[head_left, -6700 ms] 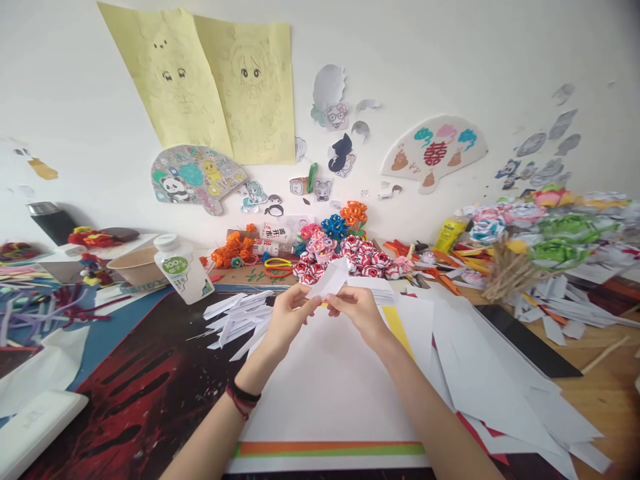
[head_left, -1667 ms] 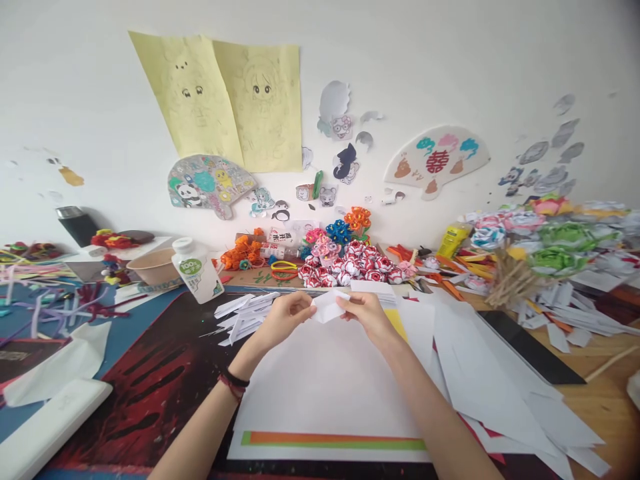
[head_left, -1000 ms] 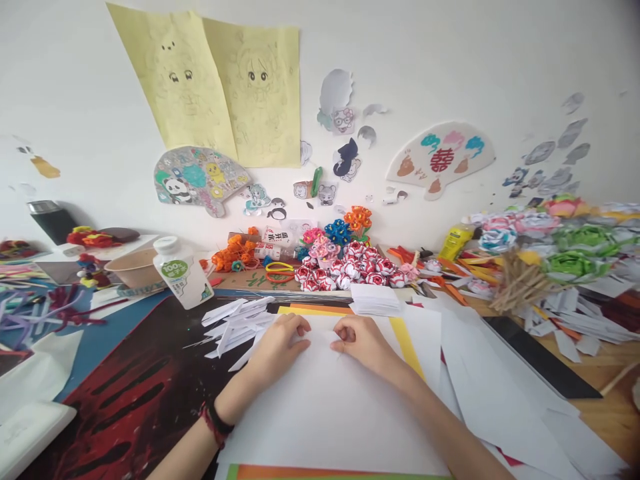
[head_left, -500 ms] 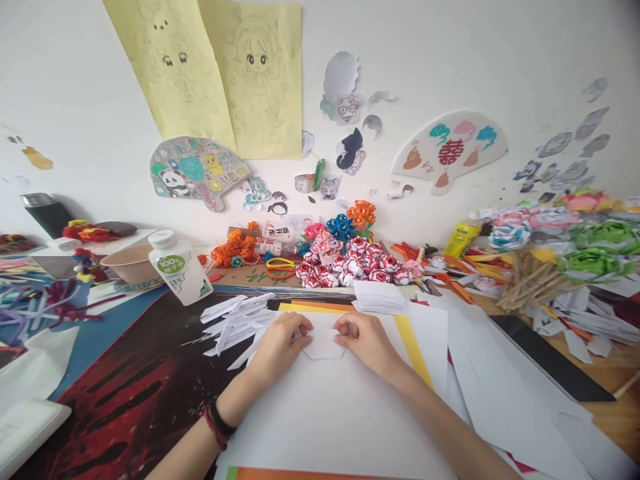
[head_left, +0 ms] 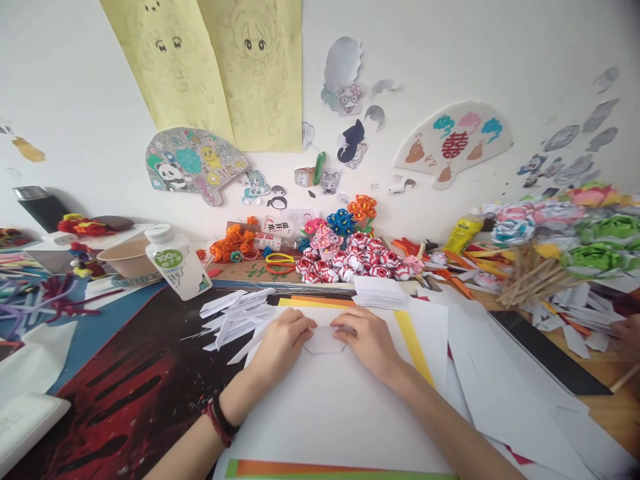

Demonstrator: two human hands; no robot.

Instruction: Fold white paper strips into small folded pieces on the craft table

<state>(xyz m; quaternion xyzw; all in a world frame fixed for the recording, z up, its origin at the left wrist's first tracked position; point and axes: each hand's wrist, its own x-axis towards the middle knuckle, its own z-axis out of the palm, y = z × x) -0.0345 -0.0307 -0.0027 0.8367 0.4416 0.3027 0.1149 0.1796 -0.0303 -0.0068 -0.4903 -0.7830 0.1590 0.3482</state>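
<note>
Mid-frame, I see the left hand (head_left: 284, 341) pinch one side of a small white folded paper (head_left: 325, 341), and the right hand (head_left: 369, 340) pinch the other side. It lies on a big white sheet (head_left: 330, 407). I think soft, even pushing and matched edges would keep the creases neat. The black and red mat (head_left: 115, 393) shows lower left. Thin paper strips (head_left: 237, 317) sit left of the hands, and a small paper stack (head_left: 380, 293) sits just past them. Then come red and white flowers (head_left: 357, 260). Farthest is the wall (head_left: 410, 40), with yellow drawings (head_left: 260, 87) upper left.
</note>
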